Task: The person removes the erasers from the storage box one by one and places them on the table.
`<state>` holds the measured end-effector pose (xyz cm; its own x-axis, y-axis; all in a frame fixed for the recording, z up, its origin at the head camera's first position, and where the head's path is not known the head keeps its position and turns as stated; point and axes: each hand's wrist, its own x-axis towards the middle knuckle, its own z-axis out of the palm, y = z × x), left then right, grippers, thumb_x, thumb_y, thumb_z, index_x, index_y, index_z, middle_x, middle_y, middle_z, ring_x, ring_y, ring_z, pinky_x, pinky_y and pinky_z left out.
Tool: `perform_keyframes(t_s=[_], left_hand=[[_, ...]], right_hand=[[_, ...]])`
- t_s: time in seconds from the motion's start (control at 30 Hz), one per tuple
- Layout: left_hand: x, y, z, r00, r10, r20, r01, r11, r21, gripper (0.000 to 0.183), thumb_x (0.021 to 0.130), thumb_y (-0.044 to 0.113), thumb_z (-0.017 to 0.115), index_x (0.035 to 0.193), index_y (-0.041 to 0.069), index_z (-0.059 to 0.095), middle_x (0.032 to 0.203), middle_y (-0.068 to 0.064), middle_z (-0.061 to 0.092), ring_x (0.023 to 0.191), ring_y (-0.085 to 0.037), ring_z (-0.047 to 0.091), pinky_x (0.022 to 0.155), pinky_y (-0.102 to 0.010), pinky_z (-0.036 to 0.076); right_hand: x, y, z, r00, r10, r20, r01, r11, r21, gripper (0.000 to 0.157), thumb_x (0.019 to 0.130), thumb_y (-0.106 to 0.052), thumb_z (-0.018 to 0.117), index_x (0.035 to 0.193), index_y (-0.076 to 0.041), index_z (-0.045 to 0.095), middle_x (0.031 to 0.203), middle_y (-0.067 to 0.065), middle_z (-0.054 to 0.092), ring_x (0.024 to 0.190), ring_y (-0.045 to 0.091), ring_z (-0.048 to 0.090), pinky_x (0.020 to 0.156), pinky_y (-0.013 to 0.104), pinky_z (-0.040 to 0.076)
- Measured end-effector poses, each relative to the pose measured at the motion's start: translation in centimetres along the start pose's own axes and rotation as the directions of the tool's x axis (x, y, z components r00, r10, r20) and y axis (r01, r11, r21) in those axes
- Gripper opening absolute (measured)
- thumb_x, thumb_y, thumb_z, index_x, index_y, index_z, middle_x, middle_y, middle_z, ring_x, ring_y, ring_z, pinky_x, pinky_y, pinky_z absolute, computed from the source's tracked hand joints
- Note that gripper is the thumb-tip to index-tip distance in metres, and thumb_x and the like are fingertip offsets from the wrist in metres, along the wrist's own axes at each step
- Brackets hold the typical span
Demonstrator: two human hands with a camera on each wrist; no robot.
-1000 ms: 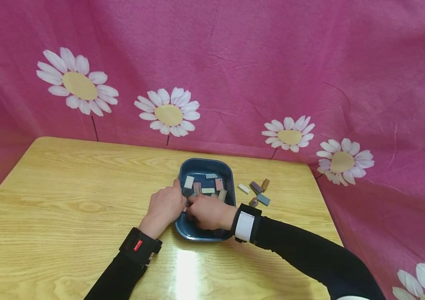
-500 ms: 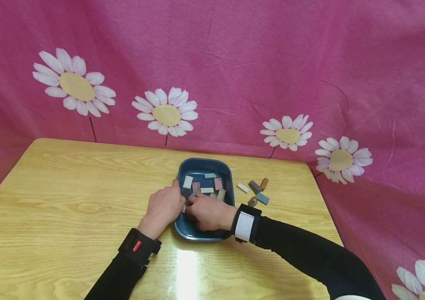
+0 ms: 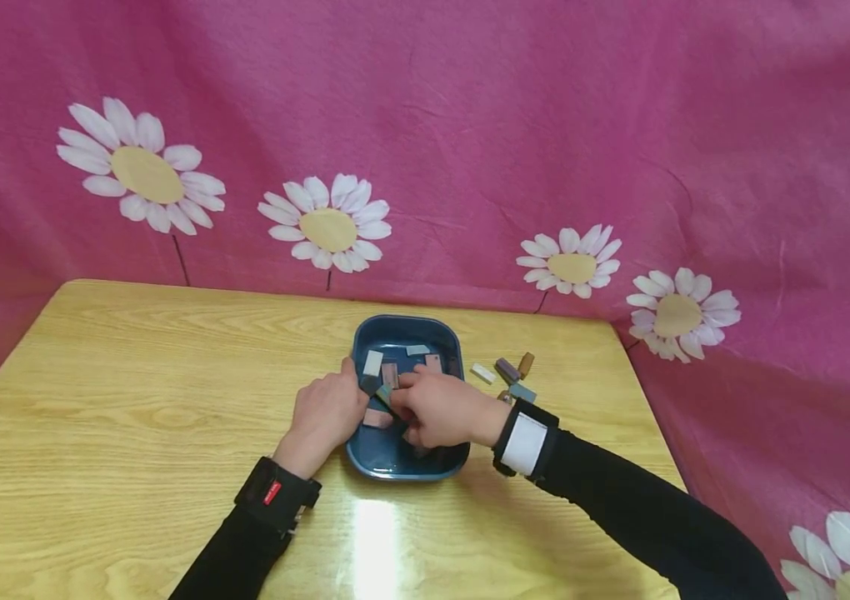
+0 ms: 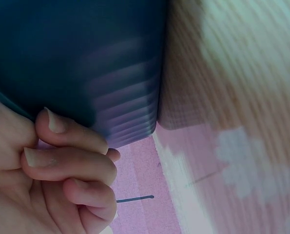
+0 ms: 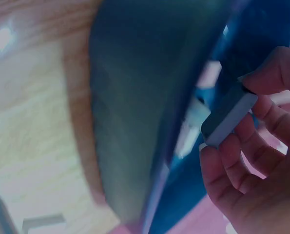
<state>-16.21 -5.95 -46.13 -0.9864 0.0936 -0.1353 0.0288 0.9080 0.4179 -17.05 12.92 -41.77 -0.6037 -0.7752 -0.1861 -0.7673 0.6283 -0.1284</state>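
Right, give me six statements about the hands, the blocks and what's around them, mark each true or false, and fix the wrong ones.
1. The right hand holds a small block. True.
2. The left hand touches the left side of the blue tub. True.
3. Every block is inside the tub. False: the purple block and others lie on the table, to the right of the tub.
4. A pink block lies in the tub. True.
5. Whatever hangs behind the table is plain green. False: the cloth there is pink with white flowers.
6. Both hands wear gloves. False: both are bare.
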Motion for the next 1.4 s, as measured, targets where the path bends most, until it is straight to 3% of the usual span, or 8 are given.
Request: perform_keyframes(t_s=[0.13,0.33,0.6,0.77,0.93,1.17,1.4], left_hand=[[0.0,-0.1,-0.1,1.0,-0.009,0.002,0.009,1.0,-0.009,0.056,0.093,0.024,0.053,0.139,-0.007,0.046,0.075,-0.011,0.061,0.058,-0.023,0.054,0.051,-0.035,0.043],[0.0,-0.1,0.0,1.0,-0.007,-0.004,0.007,1.0,-0.009,0.054,0.093,0.024,0.053,0.137,-0.007,0.047,0.078,-0.012,0.063,0.059,-0.023,0.054,0.052,-0.036,0.045],[0.1,-0.2,0.1,1.0,0.0,-0.018,0.0,1.0,-0.014,0.056,0.093,0.023,0.053,0.139,-0.007,0.046,0.078,-0.012,0.064,0.059,-0.022,0.054,0.052,-0.036,0.045],[0.1,-0.2,0.0,1.0,-0.005,-0.012,0.005,1.0,-0.012,0.057,0.093,0.023,0.053,0.14,-0.007,0.045,0.082,-0.013,0.066,0.06,-0.023,0.055,0.054,-0.037,0.047],[0.0,-0.2,0.0,1.0,-0.009,-0.003,0.009,1.0,-0.021,0.058,0.093,0.024,0.053,0.141,-0.007,0.044,0.083,-0.014,0.066,0.061,-0.023,0.055,0.054,-0.036,0.047],[0.0,-0.1,0.0,1.0,-0.013,-0.005,0.013,1.0,-0.019,0.058,0.093,0.023,0.053,0.141,-0.007,0.044,0.083,-0.013,0.066,0.061,-0.023,0.055,0.055,-0.036,0.047],[0.0,-0.1,0.0,1.0,-0.005,-0.008,0.005,1.0,-0.013,0.058,0.093,0.024,0.053,0.141,-0.008,0.045,0.087,-0.015,0.067,0.063,-0.023,0.056,0.058,-0.039,0.05]], right_hand=[[-1.3,1.5,-1.3,0.996,0.028,-0.079,-0.025,0.999,0.035,0.011,0.074,-0.017,0.068,0.078,-0.02,0.058,0.08,-0.005,0.047,0.08,0.014,0.042,0.068,0.03,0.038],[-3.4,4.4,-2.3,0.975,0.149,-0.164,-0.126,0.981,0.145,0.01,0.073,-0.014,0.067,0.077,-0.019,0.059,0.081,-0.005,0.049,0.082,0.014,0.045,0.067,0.032,0.043],[-5.4,9.2,0.3,0.914,0.274,-0.298,-0.211,0.95,0.228,0.014,0.07,-0.01,0.068,0.074,-0.016,0.056,0.074,-0.002,0.047,0.076,0.016,0.043,0.069,0.034,0.039],[-5.9,10.7,3.4,0.9,0.329,-0.284,-0.25,0.926,0.282,0.014,0.069,-0.01,0.069,0.072,-0.015,0.056,0.071,-0.003,0.048,0.072,0.014,0.044,0.067,0.033,0.038],[-5.8,11.0,5.4,0.9,0.334,-0.279,-0.28,0.935,0.216,0.013,0.07,-0.013,0.07,0.073,-0.016,0.057,0.071,-0.003,0.047,0.073,0.016,0.043,0.07,0.034,0.036],[-5.9,10.7,6.2,0.908,0.324,-0.264,-0.305,0.946,0.114,0.015,0.075,-0.017,0.071,0.072,-0.013,0.056,0.075,-0.001,0.047,0.08,0.021,0.045,0.073,0.037,0.039],[-6.1,10.3,6.3,0.906,0.362,-0.221,-0.341,0.931,0.13,0.014,0.076,-0.017,0.072,0.073,-0.013,0.059,0.074,-0.001,0.049,0.076,0.018,0.046,0.07,0.036,0.043]])
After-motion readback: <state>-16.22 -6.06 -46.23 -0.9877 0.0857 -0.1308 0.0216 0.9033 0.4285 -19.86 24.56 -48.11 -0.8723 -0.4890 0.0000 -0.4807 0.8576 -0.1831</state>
